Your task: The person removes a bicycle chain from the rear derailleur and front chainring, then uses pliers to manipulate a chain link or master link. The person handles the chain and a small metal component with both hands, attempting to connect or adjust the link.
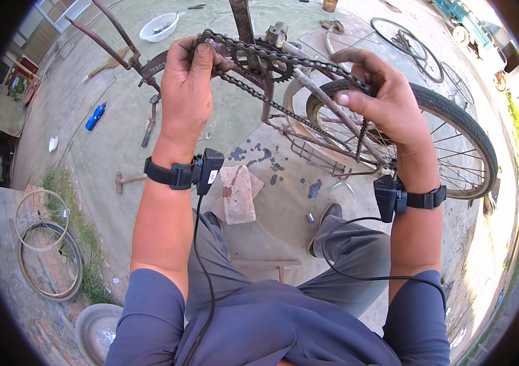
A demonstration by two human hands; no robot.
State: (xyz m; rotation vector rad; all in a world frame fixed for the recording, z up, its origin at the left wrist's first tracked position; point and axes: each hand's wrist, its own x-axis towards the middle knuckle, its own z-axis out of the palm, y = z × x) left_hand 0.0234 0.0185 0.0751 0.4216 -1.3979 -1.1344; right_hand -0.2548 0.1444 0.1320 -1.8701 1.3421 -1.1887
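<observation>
An upturned rusty bicycle [308, 131] stands in front of me on the concrete. My left hand [189, 85] grips the greasy chain [272, 55] at its left end, next to the toothed chainring [265, 64]. My right hand [381, 97] pinches the same chain further right, above the rear wheel [455, 131]. Between my hands the chain runs taut along the top, and a lower run sags below toward the wheel. Both wrists carry black strapped devices with cables.
A pink brick [238, 192] lies by my feet. A hammer [126, 179], a blue bottle [95, 116] and a white basin [159, 27] lie to the left. Loose wheel rims [46, 241] rest at the lower left, another wheel [409, 46] at the upper right.
</observation>
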